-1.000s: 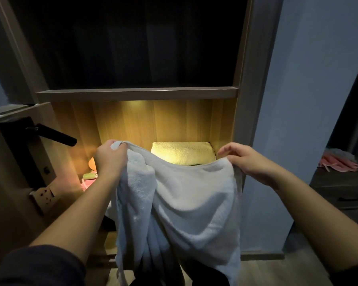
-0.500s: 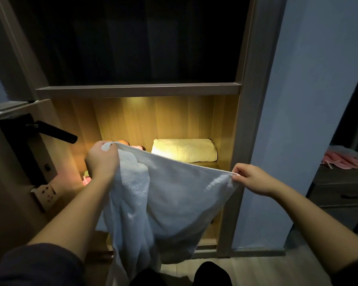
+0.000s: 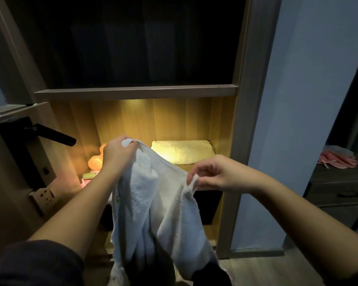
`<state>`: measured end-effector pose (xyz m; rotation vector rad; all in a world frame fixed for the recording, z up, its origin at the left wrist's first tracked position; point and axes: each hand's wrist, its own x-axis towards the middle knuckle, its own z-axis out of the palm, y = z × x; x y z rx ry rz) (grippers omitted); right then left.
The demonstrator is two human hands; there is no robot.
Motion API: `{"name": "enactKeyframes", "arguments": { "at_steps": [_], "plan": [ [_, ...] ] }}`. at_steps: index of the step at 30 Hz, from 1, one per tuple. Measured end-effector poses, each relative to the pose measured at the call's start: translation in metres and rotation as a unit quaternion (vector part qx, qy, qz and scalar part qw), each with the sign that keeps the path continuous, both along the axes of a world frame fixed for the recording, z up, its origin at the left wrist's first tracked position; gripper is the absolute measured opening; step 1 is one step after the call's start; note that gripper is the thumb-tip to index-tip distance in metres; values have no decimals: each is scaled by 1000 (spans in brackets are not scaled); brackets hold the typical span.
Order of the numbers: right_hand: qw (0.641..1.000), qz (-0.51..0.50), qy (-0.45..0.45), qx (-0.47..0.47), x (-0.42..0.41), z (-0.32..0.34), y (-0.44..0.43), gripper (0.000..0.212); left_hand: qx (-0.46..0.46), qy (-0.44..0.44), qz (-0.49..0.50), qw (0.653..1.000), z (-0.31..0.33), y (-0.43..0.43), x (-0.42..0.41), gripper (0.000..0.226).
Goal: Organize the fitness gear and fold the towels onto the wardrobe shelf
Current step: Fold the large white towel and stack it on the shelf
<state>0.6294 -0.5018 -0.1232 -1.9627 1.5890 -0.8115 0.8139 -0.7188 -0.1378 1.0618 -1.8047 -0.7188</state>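
left hand (image 3: 118, 153) grips one top corner of the white towel (image 3: 153, 203) in a curled fist, seen from the head view in front of the lit wardrobe shelf (image 3: 185, 166). right hand (image 3: 213, 174) pinches the far end of the same edge between thumb and fingertips, lower down, so the edge slopes and the cloth hangs bunched and twisted below. a folded yellow towel (image 3: 182, 151) already lies at the back right of that shelf. the person would likely do best to level both corners and pull the edge taut before bringing corner to corner, since folding it as it hangs risks trapping the twist.
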Motion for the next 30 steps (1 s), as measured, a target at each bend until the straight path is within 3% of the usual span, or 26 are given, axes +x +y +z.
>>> {"name": "enactKeyframes", "arguments": {
  "at_steps": [6, 11, 15, 19, 23, 30],
  "plan": [
    [976, -82, 7, -203, 12, 22, -1, 10, -53, -2, -122, 991, 38, 36, -19, 11],
    [959, -88, -88, -255, 18, 48, 1, 18, -49, 31, -194, 979, 82, 72, -25, 22],
    [946, -84, -128, -286, 32, 66, 10, 14, -41, 25, -251, 967, 105, 101, -16, 13],
    [949, -77, -204, -226, 39, 32, 18, 30, 30, 13, -270, 962, 71, 122, -2, 17],
    [946, -144, -275, -89, 53, -69, 27, 19, 197, -31, -252, 947, -21, 139, 11, 10],
    [904, -275, -322, 62, 76, -207, 36, 17, 427, -33, -92, 899, -178, 154, 12, 11]
  ]
}}
